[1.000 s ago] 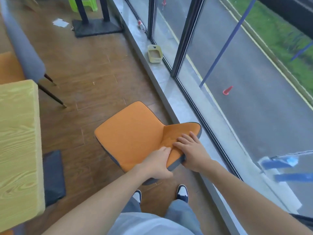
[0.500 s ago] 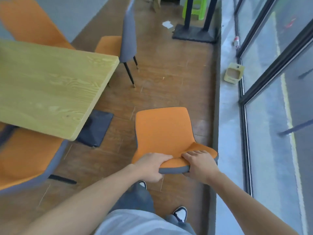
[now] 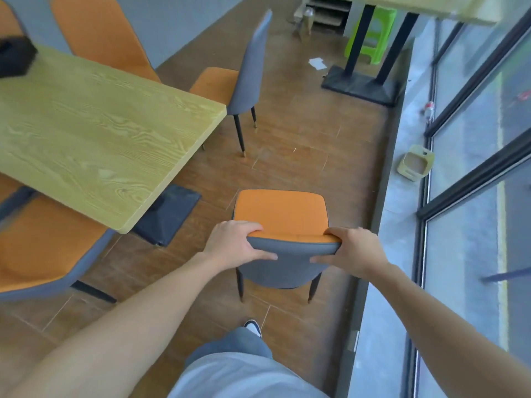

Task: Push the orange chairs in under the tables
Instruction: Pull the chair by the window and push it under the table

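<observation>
Wooden floor (image 3: 287, 145) beside yellow counter (image 3: 94, 130): orange chair (image 3: 280, 214) standing upright; left hand (image 3: 232, 242) and right hand (image 3: 355, 251) fingers are clasping its backrest top.

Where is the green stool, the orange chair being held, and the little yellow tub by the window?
green stool (image 3: 370, 38), head view, on its leg frame.
held orange chair (image 3: 280, 211), head view, on its seat.
yellow tub (image 3: 415, 162), head view, on its inside.

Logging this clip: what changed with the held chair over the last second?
The orange chair was swung round from angled toward the window to facing straight ahead. Left hand and right hand shifted apart to the backrest's two corners. Both still grip it; the chair remains outside the wooden table.
</observation>
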